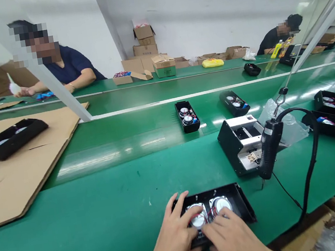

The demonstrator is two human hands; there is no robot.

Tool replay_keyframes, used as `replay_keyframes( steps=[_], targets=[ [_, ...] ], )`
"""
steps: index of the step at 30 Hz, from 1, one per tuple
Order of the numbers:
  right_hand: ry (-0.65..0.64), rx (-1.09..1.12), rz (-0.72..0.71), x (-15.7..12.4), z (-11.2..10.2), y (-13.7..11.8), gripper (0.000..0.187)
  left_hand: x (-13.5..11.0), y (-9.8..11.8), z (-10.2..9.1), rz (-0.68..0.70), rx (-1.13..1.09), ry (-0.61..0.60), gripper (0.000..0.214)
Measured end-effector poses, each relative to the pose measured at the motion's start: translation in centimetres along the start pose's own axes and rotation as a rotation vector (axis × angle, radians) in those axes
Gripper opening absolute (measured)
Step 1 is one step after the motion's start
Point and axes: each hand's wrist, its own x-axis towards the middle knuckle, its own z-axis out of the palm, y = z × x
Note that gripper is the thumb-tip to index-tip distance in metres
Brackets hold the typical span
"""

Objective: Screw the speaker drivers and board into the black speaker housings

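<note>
A black open speaker case (241,203) lies on the green work surface in front of me. Two round silver speakers (222,204) sit inside it, with thin red wires (209,213) between them. My left hand (179,229) grips the case's left end, two fingers stretched over the back corner and others bent beside the left speaker. My right hand (231,236) reaches in over the front edge. Its fingers are curled and pressed together near the wires and the right speaker; whatever they pinch is hidden.
A power screwdriver (271,147) hangs on a cord at right, before a black-and-white machine (243,141). More speaker cases (187,116) stand on the conveyor (131,135). Cardboard (30,164) lies at left. Across the line sit a co-worker (71,64) and another person (271,39).
</note>
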Motion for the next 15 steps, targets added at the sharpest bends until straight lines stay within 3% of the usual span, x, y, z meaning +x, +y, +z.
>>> replay_keyframes(
  steps=[2, 5, 7, 10, 15],
  targets=[
    [-0.124, -0.014, 0.077, 2.0, -2.0, 0.3, 0.039, 2.0, -0.8, -1.8, -0.112, -0.117, -0.146, 0.021],
    [-0.426, -0.029, 0.250, 6.5, -5.9, 1.4, 0.026, 5.7, -2.2, -4.8, -0.323, -0.331, -0.385, 0.028],
    [-0.510, 0.020, 0.300, 9.3, -7.9, 2.2, 0.025, 7.8, -3.2, -6.2, -0.383, -0.416, -0.460, 0.039],
    [-0.566, 0.099, 0.328, 11.8, -9.0, 3.1, 0.031, 9.3, -4.5, -6.7, -0.400, -0.491, -0.513, 0.049],
    [-0.615, 0.155, 0.351, 12.2, -8.5, 3.4, 0.030, 9.4, -5.2, -5.7, -0.453, -0.604, -0.529, 0.054]
  ],
)
